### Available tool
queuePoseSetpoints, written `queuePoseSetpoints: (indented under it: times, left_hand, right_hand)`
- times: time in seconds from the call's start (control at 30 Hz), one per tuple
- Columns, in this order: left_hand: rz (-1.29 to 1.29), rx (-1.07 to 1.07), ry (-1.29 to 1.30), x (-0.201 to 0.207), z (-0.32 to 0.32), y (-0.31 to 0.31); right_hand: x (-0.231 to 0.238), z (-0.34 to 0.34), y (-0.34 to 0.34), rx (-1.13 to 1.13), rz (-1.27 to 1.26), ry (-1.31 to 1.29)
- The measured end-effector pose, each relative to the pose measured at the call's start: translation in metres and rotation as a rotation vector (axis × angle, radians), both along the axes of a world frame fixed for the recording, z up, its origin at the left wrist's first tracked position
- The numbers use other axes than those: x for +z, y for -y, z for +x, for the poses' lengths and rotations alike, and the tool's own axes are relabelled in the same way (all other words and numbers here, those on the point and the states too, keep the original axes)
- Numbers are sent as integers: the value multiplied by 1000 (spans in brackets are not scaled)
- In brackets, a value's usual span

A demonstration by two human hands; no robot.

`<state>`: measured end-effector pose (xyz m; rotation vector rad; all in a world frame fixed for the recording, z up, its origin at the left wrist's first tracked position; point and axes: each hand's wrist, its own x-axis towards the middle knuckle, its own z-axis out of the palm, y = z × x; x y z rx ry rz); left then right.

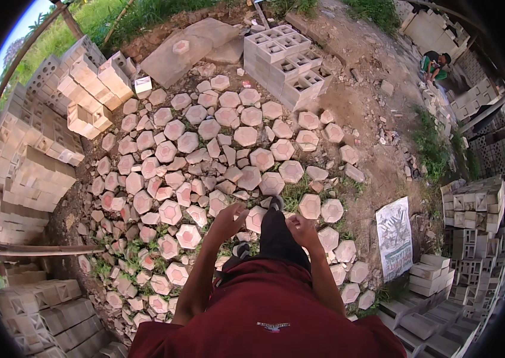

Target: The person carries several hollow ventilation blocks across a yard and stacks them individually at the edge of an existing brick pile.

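Note:
My left hand (228, 219) hangs empty in front of my body, left of my forward leg, its fingers loosely bent and apart. On the other side of that leg, my right hand (303, 230) is also empty, its fingers half curled and open. Neither hand touches anything. Hexagonal paving stones with reddish centres lie all over the ground below. One paver (256, 219) sits between my left hand and my dark trouser leg (281, 237). Another paver (310, 206) lies just beyond my right hand. My front shoe (277, 203) is among the stones.
Hollow concrete blocks (282, 62) are stacked ahead, with more block stacks (41, 149) on the left and others (473, 203) on the right. A printed sheet (394, 238) lies at right. Broken stones and grass fill gaps between pavers. Another person (435, 65) crouches far right.

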<state>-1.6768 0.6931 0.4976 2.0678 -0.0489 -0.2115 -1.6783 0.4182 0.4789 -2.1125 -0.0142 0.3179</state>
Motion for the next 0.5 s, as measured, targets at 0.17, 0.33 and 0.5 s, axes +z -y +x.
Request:
queuePoseSetpoints:
  times: [0.17, 0.33, 0.5]
  left_hand:
    - [-18, 27, -116, -21, 90, 19]
    - [27, 11, -40, 3, 192, 29]
    - [-68, 192, 25, 51, 281, 30]
  right_hand:
    - [-9, 131, 3, 20, 15, 12]
    - [6, 248, 6, 91, 63, 11]
    - [27, 329, 9, 175, 46, -23]
